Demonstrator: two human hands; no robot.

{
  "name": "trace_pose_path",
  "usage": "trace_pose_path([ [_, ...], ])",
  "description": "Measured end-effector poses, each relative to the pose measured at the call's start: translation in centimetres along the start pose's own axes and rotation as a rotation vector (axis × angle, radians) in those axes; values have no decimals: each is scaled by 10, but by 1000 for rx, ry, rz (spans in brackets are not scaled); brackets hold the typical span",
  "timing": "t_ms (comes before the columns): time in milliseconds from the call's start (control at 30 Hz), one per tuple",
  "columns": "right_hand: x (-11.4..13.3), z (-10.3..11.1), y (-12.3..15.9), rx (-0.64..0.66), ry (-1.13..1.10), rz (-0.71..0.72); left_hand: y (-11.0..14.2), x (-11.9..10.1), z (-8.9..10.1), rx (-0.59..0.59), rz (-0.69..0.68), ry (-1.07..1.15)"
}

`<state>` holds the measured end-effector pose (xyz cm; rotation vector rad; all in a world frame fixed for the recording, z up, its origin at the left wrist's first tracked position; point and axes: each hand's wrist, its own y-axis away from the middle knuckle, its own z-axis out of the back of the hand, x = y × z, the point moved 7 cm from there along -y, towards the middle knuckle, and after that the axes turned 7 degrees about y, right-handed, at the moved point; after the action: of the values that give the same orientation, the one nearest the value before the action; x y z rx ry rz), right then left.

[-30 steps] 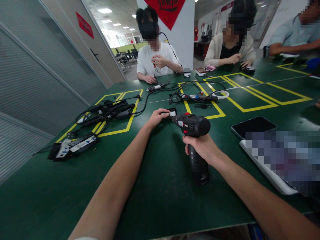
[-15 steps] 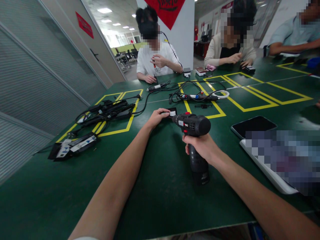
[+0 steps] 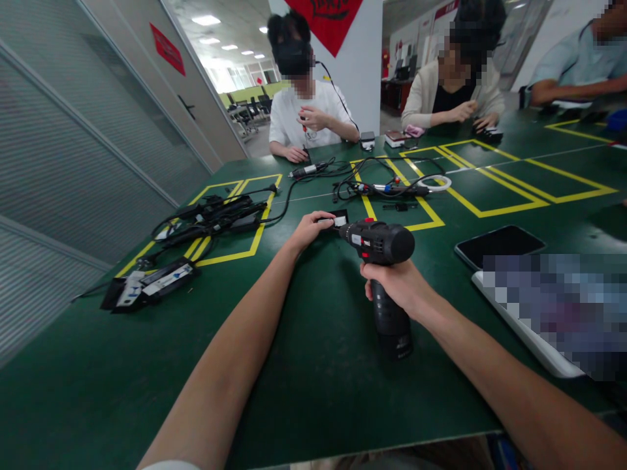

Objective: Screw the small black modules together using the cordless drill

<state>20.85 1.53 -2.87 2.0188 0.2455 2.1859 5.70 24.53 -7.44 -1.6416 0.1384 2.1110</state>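
My right hand (image 3: 389,277) is wrapped round the handle of a black cordless drill (image 3: 379,241) with red details. The drill lies level in the air, its chuck pointing left and away from me. At the tip of its bit is a small black piece with a white label (image 3: 339,220), resting on the green table (image 3: 304,365). My left hand (image 3: 313,230) grips the left side of that piece with its fingers closed. The exact contact between bit and piece is too small to make out.
Bundled black cables and adapters (image 3: 210,219) lie at left, near labelled black parts (image 3: 151,284). Beyond the drill are a corded tool (image 3: 386,189) and small black bits (image 3: 399,207). A phone (image 3: 499,247) and a white-edged object (image 3: 533,336) lie at right. Several people sit opposite.
The view has shifted very slightly. Both hands, the drill and the small black piece keep the same arrangement.
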Motion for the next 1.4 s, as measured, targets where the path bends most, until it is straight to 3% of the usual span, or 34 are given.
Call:
trace_pose_path([
  [1400,2,-3,3,28,0,38,5,-11,-3,24,-45,-102],
])
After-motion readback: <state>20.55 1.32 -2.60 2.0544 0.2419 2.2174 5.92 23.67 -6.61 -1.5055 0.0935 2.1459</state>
